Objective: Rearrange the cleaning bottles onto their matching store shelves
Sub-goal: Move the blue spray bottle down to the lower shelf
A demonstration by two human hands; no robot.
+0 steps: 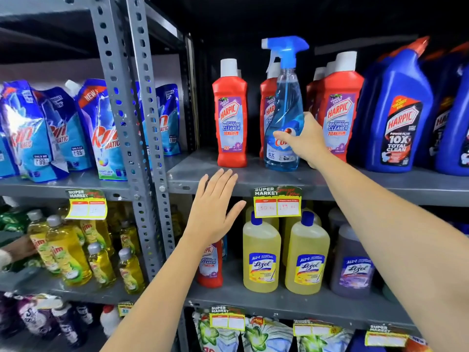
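A clear blue spray bottle (283,115) with a blue trigger head stands on the upper grey shelf (253,177), among red Harpic bathroom cleaner bottles (230,115). My right hand (305,139) is wrapped around its lower body from the right side. My left hand (215,207) is flat with fingers spread, hovering in front of the shelf edge and holding nothing. Behind my left wrist, one red Harpic bottle (210,265) stands on the lower shelf beside yellow Lizol bottles (261,255).
Blue Harpic toilet cleaner bottles (398,110) fill the upper shelf's right end. A purple Lizol bottle (352,262) stands at the lower right. Left of the grey perforated upright (142,138) are Rin pouches (101,128) and yellow Vim bottles (68,252). Another person's hand (17,247) shows at far left.
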